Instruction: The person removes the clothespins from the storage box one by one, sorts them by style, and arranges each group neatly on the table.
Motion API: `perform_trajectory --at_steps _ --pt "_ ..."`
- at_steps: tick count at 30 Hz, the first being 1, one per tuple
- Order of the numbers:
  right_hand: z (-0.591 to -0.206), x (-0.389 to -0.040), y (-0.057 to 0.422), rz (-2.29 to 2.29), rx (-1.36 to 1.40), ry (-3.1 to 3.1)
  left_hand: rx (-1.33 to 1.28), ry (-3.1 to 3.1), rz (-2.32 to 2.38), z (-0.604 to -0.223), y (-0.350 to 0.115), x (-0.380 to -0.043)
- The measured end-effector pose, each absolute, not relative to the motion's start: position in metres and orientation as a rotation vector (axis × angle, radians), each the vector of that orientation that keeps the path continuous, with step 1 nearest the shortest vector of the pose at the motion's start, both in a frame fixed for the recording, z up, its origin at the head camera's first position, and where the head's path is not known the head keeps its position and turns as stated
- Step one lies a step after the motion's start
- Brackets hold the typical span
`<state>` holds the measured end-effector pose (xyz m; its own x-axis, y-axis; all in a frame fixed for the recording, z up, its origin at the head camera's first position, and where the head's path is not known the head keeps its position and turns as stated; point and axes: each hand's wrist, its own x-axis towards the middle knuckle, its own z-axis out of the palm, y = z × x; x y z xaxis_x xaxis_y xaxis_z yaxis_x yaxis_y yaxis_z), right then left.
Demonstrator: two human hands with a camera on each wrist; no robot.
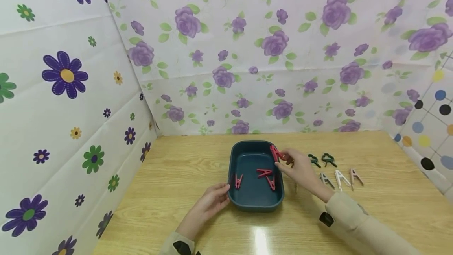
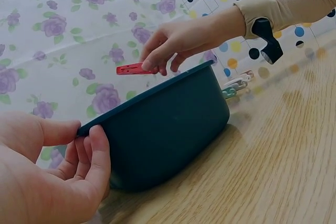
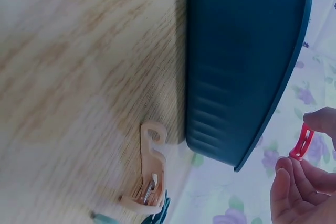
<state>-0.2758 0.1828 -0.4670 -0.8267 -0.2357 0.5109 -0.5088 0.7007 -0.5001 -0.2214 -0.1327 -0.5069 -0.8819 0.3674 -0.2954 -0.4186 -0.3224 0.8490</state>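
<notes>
Well, flowered sheeting backs the wood-grain table under the basin.

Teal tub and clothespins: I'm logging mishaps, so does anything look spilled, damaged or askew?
Nothing stands out: the teal tub sits upright on the table, three red clothespins lie inside, and the right hand pinches a fourth above. No spill or damage shows.

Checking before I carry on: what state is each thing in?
Teal bin, upright, clips inside
Left hand, gripping the bin's rim
Right hand, pinching a red clip
That red clip, held above the rim
Three other red clips, loose in the bin
Grayish clip, on the table
White clip, on the table
Pink clip, on the table
Two green clips, on the table
Beige clip, beside the bin
</notes>
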Motion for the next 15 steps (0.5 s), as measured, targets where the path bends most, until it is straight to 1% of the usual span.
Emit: perform_trajectory --at_steps 7,15 --pt "-0.469 -0.27 0.19 0.916 0.535 -2.518 -0.069 1.467 2.211 -0.506 -0.132 -0.221" --pt "-0.463 -0.264 0.197 0.909 0.496 -2.528 -0.081 1.531 2.17 -0.504 -0.132 -0.224"
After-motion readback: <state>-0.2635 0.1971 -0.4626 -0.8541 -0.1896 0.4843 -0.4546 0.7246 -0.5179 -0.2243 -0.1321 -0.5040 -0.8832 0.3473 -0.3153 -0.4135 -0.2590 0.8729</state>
